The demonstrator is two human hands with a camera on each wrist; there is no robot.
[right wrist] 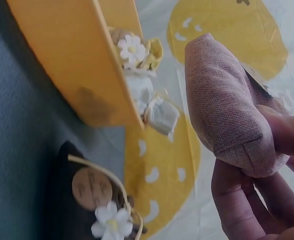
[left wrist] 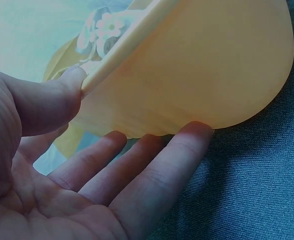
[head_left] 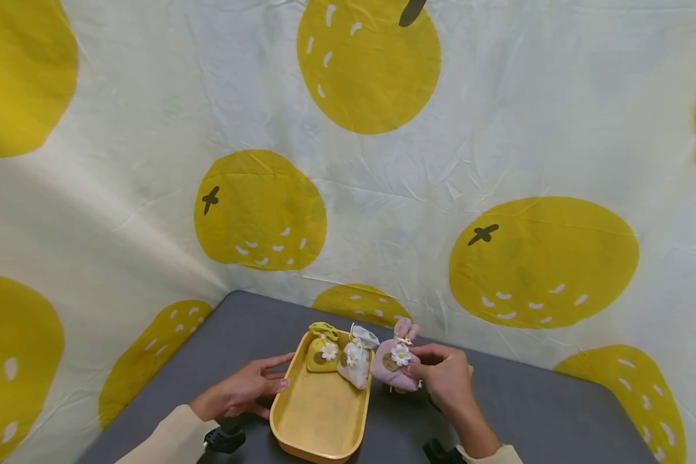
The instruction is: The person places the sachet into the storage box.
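My right hand (head_left: 449,377) pinches a pink drawstring pouch (head_left: 384,370) with a white flower, lifted beside the tray's right edge. The right wrist view has the thumb and fingers on the lower end of this pouch (right wrist: 219,95). Along the left side of a yellow tray (head_left: 321,409), my left hand (head_left: 246,390) holds on, thumb at the rim and fingertips against the outer wall. A yellow pouch (head_left: 318,363) and a white pouch (head_left: 356,374), both with flowers, lean side by side at the tray's far end.
In the right wrist view, a black pouch (right wrist: 62,200) with a round tag and white flower lies on the dark grey table (head_left: 522,406) right of the tray. Behind the table hangs a pale curtain (head_left: 383,238) with large yellow fruit prints.
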